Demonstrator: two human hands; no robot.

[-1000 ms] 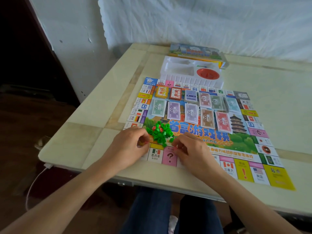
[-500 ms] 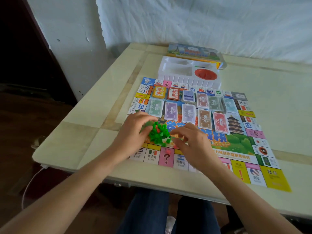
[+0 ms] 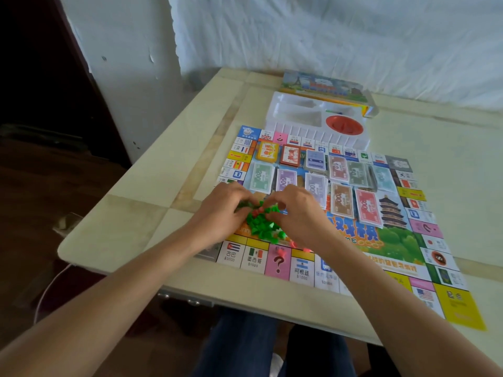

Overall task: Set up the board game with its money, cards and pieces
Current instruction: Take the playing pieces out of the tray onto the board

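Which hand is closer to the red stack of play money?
Right. The right hand is at the green pieces, left of the red money stack; the left hand is on the pile's other side, farther off.

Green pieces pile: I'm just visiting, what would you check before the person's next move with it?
1. Both hands at the pile: ok, left hand and right hand flank the green pieces.
2. Pieces gathered together: not ok, a few red pieces lie apart by the pink question square.
3. Either hand gripping pieces: cannot tell, fingers curl over the pile.
4. Laid-out money stacks on the board: ok.
5. Emptied white tray: not ok, a red round part sits in it.
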